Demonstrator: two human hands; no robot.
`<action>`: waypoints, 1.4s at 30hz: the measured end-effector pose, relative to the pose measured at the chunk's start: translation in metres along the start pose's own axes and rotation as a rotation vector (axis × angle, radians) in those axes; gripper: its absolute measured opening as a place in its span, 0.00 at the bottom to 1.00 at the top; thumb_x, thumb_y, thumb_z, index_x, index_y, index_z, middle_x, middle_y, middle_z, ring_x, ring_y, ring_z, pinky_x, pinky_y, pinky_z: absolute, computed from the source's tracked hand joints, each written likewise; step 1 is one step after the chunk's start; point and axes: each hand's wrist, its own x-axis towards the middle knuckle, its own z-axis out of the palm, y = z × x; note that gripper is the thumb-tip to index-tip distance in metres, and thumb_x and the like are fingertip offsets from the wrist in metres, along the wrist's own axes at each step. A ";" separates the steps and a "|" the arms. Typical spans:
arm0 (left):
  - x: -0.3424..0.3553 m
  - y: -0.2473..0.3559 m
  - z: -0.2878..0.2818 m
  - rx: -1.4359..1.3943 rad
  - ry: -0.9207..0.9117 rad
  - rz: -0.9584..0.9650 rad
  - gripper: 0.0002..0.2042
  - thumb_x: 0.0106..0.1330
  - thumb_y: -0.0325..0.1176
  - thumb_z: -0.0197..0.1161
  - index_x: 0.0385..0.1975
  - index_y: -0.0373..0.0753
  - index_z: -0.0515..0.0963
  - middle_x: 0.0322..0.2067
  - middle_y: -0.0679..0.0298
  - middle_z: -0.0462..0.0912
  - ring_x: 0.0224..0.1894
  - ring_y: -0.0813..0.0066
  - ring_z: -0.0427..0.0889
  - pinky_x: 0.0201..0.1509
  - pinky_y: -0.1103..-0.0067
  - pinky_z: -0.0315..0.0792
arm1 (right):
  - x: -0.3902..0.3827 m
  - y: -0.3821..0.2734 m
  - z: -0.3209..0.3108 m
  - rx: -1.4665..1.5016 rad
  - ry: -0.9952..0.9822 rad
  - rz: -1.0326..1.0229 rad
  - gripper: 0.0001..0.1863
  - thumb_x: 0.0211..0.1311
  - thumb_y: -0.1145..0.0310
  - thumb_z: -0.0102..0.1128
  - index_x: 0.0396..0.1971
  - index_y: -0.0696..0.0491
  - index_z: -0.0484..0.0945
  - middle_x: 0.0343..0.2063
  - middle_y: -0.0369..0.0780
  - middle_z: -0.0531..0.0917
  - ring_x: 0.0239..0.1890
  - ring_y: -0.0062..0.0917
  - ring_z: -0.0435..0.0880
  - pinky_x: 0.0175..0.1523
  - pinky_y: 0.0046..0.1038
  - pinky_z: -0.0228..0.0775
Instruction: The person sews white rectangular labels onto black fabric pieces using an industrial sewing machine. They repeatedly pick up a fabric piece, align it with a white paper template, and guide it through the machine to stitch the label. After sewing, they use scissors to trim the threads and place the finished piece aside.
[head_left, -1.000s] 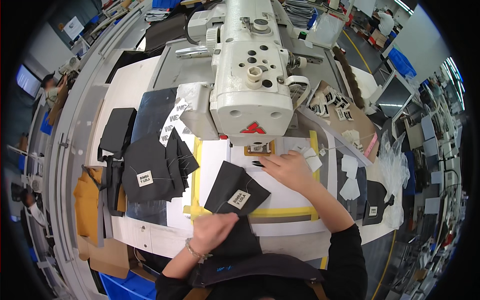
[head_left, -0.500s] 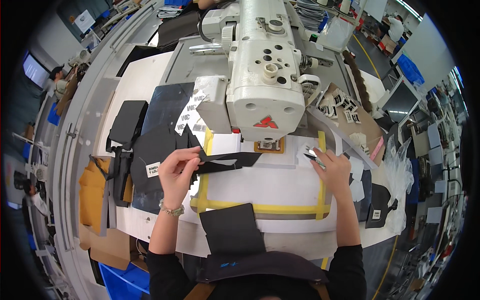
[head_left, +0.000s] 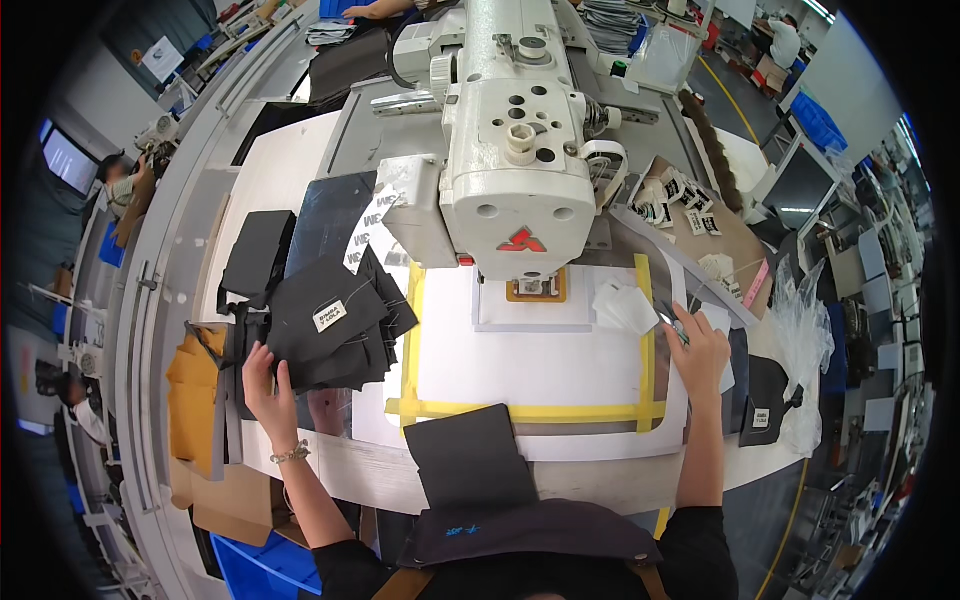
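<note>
My left hand (head_left: 268,392) is at the near left edge of a pile of black fabric pieces (head_left: 360,345), its fingers apart and holding nothing that I can see. The top piece bears a small white label (head_left: 329,316). On the right, my right hand (head_left: 702,352) is closed around small thread snips (head_left: 676,330), their metal tips pointing up and left beside the yellow tape. White paper pieces (head_left: 626,307) lie just left of the tips. Ahead of me stands a white industrial sewing machine (head_left: 518,190), its head over a yellow-framed window (head_left: 537,284) in a white taped sheet (head_left: 520,365).
A black stack (head_left: 258,250) and mustard-yellow pieces (head_left: 195,400) lie at the left. Loose labels (head_left: 690,200) rest on a brown board at the right, near clear plastic (head_left: 803,350). A black piece (head_left: 468,455) overlaps the table's front edge.
My left hand has moved left and down, and the black strip it held now lies with the pile. My right hand has shifted right with the snips.
</note>
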 end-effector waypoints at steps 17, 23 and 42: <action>-0.003 0.138 0.113 -0.032 -0.248 0.850 0.14 0.48 0.20 0.68 0.37 0.40 0.82 0.41 0.62 0.83 0.38 0.68 0.82 0.41 0.73 0.72 | 0.003 -0.034 -0.035 0.523 -0.372 0.007 0.11 0.49 0.69 0.69 0.34 0.51 0.80 0.35 0.35 0.74 0.42 0.31 0.74 0.47 0.34 0.59; -0.012 0.174 0.138 -0.187 -0.409 0.989 0.14 0.48 0.21 0.68 0.37 0.41 0.81 0.40 0.62 0.83 0.37 0.69 0.82 0.39 0.74 0.73 | -0.009 -0.038 -0.016 0.492 -0.411 0.025 0.10 0.51 0.69 0.68 0.33 0.51 0.77 0.36 0.36 0.75 0.43 0.33 0.74 0.49 0.32 0.58; -0.034 0.194 0.156 -0.340 -0.643 0.975 0.15 0.50 0.25 0.69 0.40 0.40 0.80 0.42 0.64 0.82 0.37 0.71 0.82 0.41 0.77 0.72 | -0.015 -0.038 -0.025 0.712 -0.346 0.269 0.10 0.52 0.76 0.67 0.35 0.52 0.79 0.26 0.33 0.77 0.28 0.23 0.73 0.44 0.27 0.61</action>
